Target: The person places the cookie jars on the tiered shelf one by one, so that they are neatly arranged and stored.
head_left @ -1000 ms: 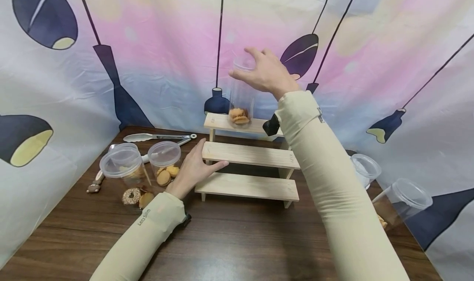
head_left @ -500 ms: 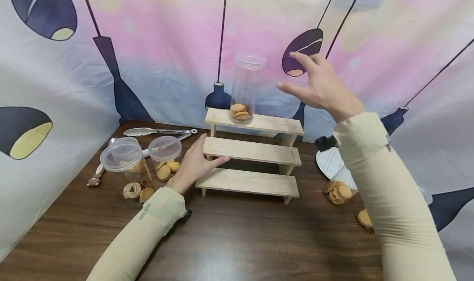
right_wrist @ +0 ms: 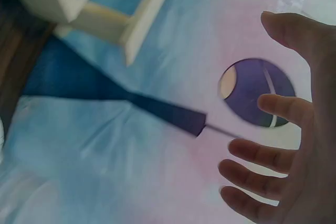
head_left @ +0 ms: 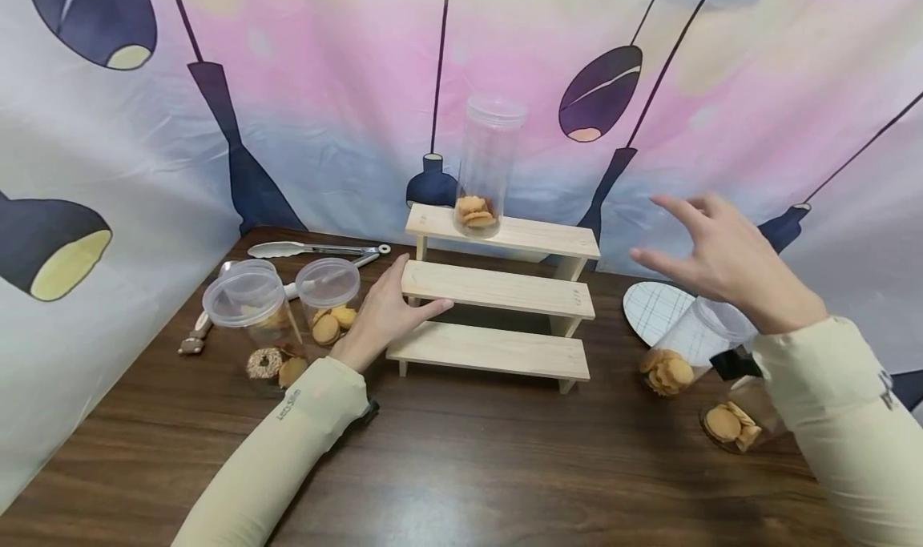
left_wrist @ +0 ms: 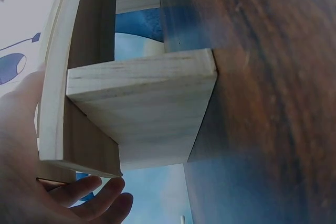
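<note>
A three-step wooden stand (head_left: 497,284) is set on the dark wood table. My left hand (head_left: 382,313) grips the left end of its middle step; in the left wrist view its fingertips (left_wrist: 113,195) bend around the board's end. On the top step stands a tall clear lidded jar (head_left: 493,150) upright, several cookies at its bottom. My right hand (head_left: 731,263) is raised to the right of the stand, thumb and fingers spread, holding nothing. Under and beyond it, a clear jar of cookies (head_left: 667,371) stands at the table's right side.
Left of the stand are two lidded cookie jars (head_left: 328,287), tongs (head_left: 288,249) and a bear-ended utensil (head_left: 193,340). Another cookie jar (head_left: 728,425) is partly behind the right sleeve. A checked round plate (head_left: 652,311) lies at right. A printed curtain (head_left: 324,114) closes the back.
My right hand has let go of the tall jar's top and moved right and down, leaving the jar on the top step. The left hand stays on the stand.
</note>
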### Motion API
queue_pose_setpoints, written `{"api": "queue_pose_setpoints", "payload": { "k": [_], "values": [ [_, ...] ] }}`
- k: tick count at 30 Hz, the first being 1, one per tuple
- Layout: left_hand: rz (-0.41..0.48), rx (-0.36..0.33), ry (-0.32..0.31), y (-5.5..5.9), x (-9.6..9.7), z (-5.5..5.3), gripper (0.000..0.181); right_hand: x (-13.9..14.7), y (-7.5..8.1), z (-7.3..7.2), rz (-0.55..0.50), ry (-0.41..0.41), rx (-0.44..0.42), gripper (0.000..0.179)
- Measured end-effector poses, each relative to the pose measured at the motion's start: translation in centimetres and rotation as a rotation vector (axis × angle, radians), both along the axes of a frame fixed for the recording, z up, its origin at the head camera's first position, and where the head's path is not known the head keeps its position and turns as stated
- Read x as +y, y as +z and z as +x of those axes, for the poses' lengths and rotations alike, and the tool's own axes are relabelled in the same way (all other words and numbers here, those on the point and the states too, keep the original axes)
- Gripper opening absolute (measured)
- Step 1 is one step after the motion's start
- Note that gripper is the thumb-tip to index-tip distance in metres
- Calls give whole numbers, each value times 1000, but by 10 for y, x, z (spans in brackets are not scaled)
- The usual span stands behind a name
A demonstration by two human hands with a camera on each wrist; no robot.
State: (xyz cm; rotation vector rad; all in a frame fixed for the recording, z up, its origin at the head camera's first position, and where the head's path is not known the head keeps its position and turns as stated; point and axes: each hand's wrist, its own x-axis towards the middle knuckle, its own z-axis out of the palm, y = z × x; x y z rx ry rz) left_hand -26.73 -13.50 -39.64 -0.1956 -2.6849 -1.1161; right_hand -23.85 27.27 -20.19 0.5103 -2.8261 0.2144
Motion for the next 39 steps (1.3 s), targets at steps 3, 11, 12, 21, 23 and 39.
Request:
{"api": "queue_pose_setpoints", "payload": {
  "k": [3, 11, 12, 21, 23, 39],
  "values": [
    [-4, 0, 1, 1, 0, -1, 123, 18, -10, 8, 15, -33, -8, 82],
    [-1, -6, -3, 1, 1, 0, 123, 57, -37, 21, 48, -96, -49, 84],
    [-1, -7, -5, 1, 1, 0, 123, 61, -39, 22, 46, -105, -62, 85],
    [-9, -30, 6, 3, 1, 1, 124, 83, -57, 29, 66, -185, -177, 93],
    [-5, -31, 6, 3, 1, 1, 124, 84, -60, 28, 69, -191, -186, 94],
    [-4, -42, 15, 1, 1, 0, 124, 89, -74, 19, 101, -175, -194, 93]
  ]
}}
